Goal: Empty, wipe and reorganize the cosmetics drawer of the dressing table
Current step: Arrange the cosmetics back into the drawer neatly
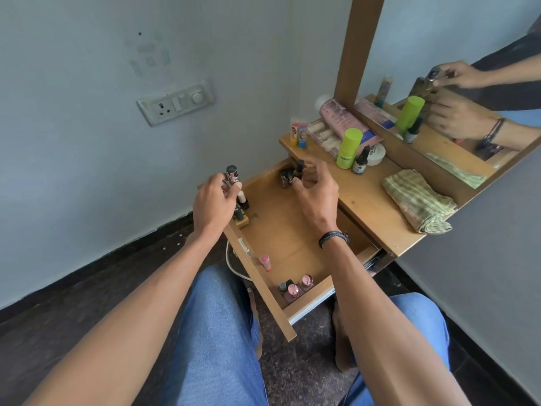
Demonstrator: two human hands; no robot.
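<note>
**Hands at the far corners of an open cosmetics drawer**

A seated person leans over the drawer [295,238] of a wooden dressing table [369,209], pulled out over their knees. The left hand [213,202] grips a small dark-capped bottle [232,173] above the drawer's far left corner, where a few more small bottles [242,208] stand against the wall. The right hand [317,190] hangs over the far right corner with fingers curled near a dark bottle [299,169]; whether they touch it is hard to tell from this angle.

Bare wood shows across the middle of the drawer floor. A pink tube [265,261] lies along the left wall, and three pink-capped bottles [296,289] stand huddled in the near corner.

On the tabletop a folded green checked cloth [418,200] sits at the right edge, its end just over the lip. A lime-green bottle [348,148] and a dropper bottle [361,161] stand near the mirror [456,92] frame, well apart from the cloth.
</note>
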